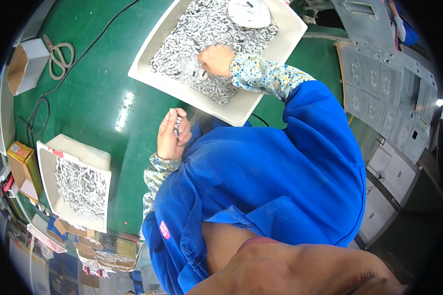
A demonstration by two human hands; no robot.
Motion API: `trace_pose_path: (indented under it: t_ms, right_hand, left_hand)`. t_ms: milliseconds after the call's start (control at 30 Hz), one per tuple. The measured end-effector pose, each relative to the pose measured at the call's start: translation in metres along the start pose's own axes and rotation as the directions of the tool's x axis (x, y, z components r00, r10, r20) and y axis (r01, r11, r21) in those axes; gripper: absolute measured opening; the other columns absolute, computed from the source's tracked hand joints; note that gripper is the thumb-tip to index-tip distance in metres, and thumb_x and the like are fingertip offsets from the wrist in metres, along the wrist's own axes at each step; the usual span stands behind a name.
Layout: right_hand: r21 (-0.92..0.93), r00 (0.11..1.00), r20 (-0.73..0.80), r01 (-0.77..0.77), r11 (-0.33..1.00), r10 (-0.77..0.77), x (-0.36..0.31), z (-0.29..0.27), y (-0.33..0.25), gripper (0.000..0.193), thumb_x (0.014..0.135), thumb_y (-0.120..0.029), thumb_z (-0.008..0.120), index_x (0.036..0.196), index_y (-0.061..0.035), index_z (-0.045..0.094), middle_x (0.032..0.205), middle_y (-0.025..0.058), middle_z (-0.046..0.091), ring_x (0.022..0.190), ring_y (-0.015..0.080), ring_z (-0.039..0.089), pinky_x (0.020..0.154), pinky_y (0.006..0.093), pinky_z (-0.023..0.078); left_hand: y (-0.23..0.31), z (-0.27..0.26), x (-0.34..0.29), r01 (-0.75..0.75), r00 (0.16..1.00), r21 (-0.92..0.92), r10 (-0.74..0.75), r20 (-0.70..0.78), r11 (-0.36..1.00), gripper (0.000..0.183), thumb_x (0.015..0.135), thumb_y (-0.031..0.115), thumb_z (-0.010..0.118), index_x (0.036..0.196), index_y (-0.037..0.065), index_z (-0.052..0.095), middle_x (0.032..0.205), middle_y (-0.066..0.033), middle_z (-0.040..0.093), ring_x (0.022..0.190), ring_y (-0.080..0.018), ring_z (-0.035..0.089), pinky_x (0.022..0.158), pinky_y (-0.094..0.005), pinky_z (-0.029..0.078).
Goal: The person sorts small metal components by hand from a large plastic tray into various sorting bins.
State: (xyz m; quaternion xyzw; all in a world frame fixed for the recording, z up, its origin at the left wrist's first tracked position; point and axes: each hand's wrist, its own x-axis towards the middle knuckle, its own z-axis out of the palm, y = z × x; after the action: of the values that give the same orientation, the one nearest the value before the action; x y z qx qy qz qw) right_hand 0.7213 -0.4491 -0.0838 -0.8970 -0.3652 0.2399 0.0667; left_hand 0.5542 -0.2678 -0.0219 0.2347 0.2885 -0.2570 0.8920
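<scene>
A large white tray (145, 69) at the far middle holds a heap of small silvery metal cylinders (192, 39). Into this heap reaches my right hand (216, 60), its fingers bent down among the pieces; the fingertips are hidden, so what they pinch does not show. Just outside the tray's near edge, close to my body, my left hand (171, 135) is curled around a few of the same small cylinders (177, 125). A white round plate (249, 12) lies on the heap at the tray's far side, with a small dark piece on it.
On the green table (123, 152) at left stands a smaller white bin (48, 182) of similar cylinders. Farther left are scissors (59, 61), a black cable (91, 44), a white open box (32, 66) and a yellow box (24, 164). Grey cabinets (379, 83) stand at right.
</scene>
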Motion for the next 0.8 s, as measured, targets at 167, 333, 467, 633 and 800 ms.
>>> trace_pose_path:
  t_ms: [167, 333, 467, 633, 800]
  right_hand:
    - [0.028, 0.997, -0.034, 0.076, 0.997, -0.075, -0.005, -0.005, -0.002, 0.012, 0.071, -0.011, 0.051, 0.076, -0.0001, 0.055, 0.075, 0.0165, 0.06, 0.069, 0.0333, 0.06, 0.058, 0.0427, 0.049]
    - [0.178, 0.995, -0.061, 0.085, 0.98, -0.076, -0.004, -0.005, 0.0, 0.011, 0.072, -0.01, 0.049, 0.075, 0.0005, 0.051, 0.075, 0.0181, 0.059, 0.07, 0.0354, 0.059, 0.06, 0.0445, 0.047]
    - [0.291, 0.991, -0.057, 0.132, 0.948, -0.121, -0.004, -0.009, -0.002, 0.009, 0.074, -0.008, 0.052, 0.078, 0.0005, 0.053, 0.075, 0.0157, 0.06, 0.069, 0.0303, 0.06, 0.062, 0.0393, 0.048]
    - [0.811, 0.99, -0.092, 0.136, 0.569, -0.105, -0.008, -0.02, -0.015, 0.018, 0.075, -0.003, 0.059, 0.093, -0.0017, 0.059, 0.082, 0.0062, 0.062, 0.073, 0.0123, 0.059, 0.067, 0.0263, 0.048]
    - [0.816, 0.975, -0.161, 0.22, 0.534, -0.155, -0.008, -0.021, -0.017, 0.017, 0.076, -0.003, 0.058, 0.093, -0.0028, 0.06, 0.085, 0.0048, 0.062, 0.076, 0.0117, 0.058, 0.069, 0.0264, 0.048]
  left_hand:
    - [0.001, -0.003, 0.001, -0.052, 0.998, -0.076, 0.053, 0.017, 0.996, 0.032, 0.094, 0.033, 0.031, 0.088, 0.007, 0.047, 0.055, 0.0021, 0.031, 0.04, -0.0048, 0.024, 0.033, -0.0181, 0.019]
    - [0.002, -0.003, 0.0, -0.044, 0.999, -0.061, 0.043, -0.019, 0.997, 0.032, 0.094, 0.034, 0.031, 0.088, 0.007, 0.047, 0.053, 0.0027, 0.03, 0.04, -0.0051, 0.024, 0.033, -0.0182, 0.019]
    - [0.001, -0.007, 0.002, -0.07, 0.997, -0.087, 0.069, -0.022, 0.994, 0.032, 0.093, 0.034, 0.035, 0.088, 0.007, 0.051, 0.053, 0.0031, 0.034, 0.04, -0.0046, 0.026, 0.033, -0.0178, 0.019]
    - [0.002, -0.008, 0.003, -0.081, 0.997, -0.11, 0.082, 0.003, 0.991, 0.031, 0.093, 0.033, 0.034, 0.088, 0.007, 0.051, 0.053, 0.0025, 0.035, 0.04, -0.0048, 0.028, 0.033, -0.0178, 0.02]
    - [0.003, -0.008, 0.003, -0.081, 0.997, -0.115, 0.083, 0.007, 0.99, 0.031, 0.093, 0.032, 0.034, 0.089, 0.006, 0.051, 0.053, 0.002, 0.036, 0.04, -0.005, 0.028, 0.033, -0.0179, 0.02]
